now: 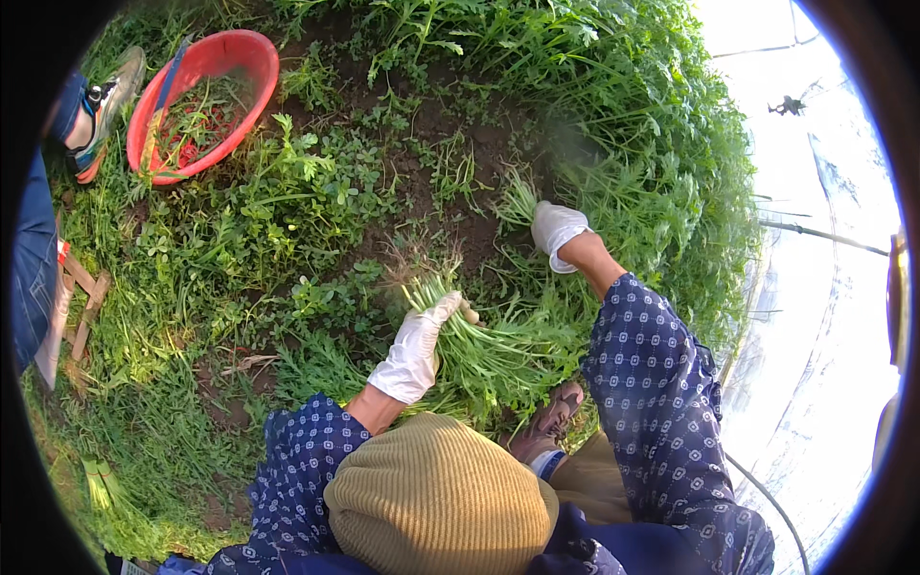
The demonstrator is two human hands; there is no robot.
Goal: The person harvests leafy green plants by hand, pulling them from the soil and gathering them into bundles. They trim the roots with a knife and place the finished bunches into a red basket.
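My left hand (411, 352), in a white glove, is closed around a bunch of leafy greens (496, 345). Its pale stems and hairy roots point up and away from me, while the feathery leaves spread to the right. My right hand (559, 231), also gloved, grips a smaller clump of greens (517, 201) at the edge of the tall standing greens (647, 144). Stems stick out to the left of that fist. Its fingers are mostly hidden behind the back of the glove. Bare brown soil (460, 122) shows beyond both hands.
A red plastic tub (267, 79) at upper left holds plant scraps and red bands. Beside it are another person's shoe (118, 93) and jeans (32, 266), near a wooden stool (90, 295). A tied bundle of greens (100, 481) lies lower left. Plastic sheeting (798, 345) borders the right.
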